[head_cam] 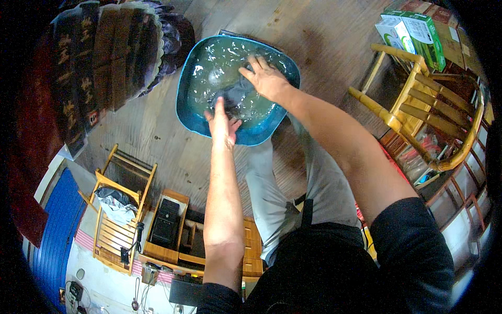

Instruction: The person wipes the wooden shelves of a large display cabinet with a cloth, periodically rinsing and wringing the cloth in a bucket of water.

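A blue plastic basin (pixel 245 137) holds rippling, cloudy water (pixel 211 64). In the water lies a dark piece of cloth (pixel 235 94), partly submerged, its outline blurred. My right hand (pixel 266 78) is over the basin's right side, fingers spread and palm down, at or just above the water beside the cloth. From the near rim my left hand (pixel 223 125) reaches in with its fingers apart. Its longest visible finger points at the cloth's near edge; whether it touches the cloth cannot be made out. Neither hand shows anything gripped.
The basin is above a wooden plank floor (pixel 313 51). At right stands a bamboo armchair (pixel 415 98) near green-and-white cartons (pixel 415 37). A dark covered table (pixel 106 55) fills the upper left. Below it are a folding wooden chair (pixel 117 231) and a computer tower (pixel 166 221).
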Tool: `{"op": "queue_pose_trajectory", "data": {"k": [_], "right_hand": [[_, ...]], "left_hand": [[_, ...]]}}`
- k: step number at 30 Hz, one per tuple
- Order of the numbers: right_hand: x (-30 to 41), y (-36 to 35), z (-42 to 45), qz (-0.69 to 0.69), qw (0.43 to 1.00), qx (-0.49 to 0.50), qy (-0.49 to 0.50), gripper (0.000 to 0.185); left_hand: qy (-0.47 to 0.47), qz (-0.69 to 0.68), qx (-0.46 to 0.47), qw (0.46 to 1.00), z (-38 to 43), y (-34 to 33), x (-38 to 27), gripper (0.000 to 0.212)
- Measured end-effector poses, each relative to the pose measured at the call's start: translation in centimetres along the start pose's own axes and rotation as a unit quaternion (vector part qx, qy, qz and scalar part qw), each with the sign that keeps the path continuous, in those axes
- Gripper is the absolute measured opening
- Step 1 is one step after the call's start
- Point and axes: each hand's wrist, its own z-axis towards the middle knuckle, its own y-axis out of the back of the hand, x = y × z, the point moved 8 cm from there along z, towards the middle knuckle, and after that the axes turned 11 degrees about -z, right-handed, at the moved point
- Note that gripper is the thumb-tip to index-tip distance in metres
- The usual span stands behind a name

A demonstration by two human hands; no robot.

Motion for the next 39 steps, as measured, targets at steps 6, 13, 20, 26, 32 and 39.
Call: {"op": "queue_pose_trajectory", "data": {"k": [6,13,20,26,32,39], "right_hand": [[7.1,5.5,-0.5,0.091,0.989,0.087,-0.081,0.045],[12.9,11.9,-7.2,0.395,0.914,-0.077,0.053,0.029],[12.8,9.8,-4.8,0.344,0.918,-0.186,0.068,0.024],[12.0,6.8,-1.0,0.283,0.948,-0.115,0.085,0.031],[4.2,6.0,2.1,0.083,0.996,-0.011,0.012,0.042],[1.3,1.0,-0.5,0.044,0.994,0.075,0.070,0.045]], "left_hand": [[0.103,-0.128,0.160,0.974,0.1,-4.3,-0.4,0.075],[0.195,-0.165,0.306,0.917,-4.3,-6.1,-3.2,0.074],[0.095,-0.238,0.372,0.892,-2.5,-4.3,-2.6,0.051],[0.033,-0.234,0.222,0.946,1.2,-1.7,-2.3,0.046],[0.079,-0.135,0.151,0.976,-2.5,-3.4,0.9,0.061],[0.065,-0.105,0.041,0.991,0.3,0.5,1.3,0.092]]}}
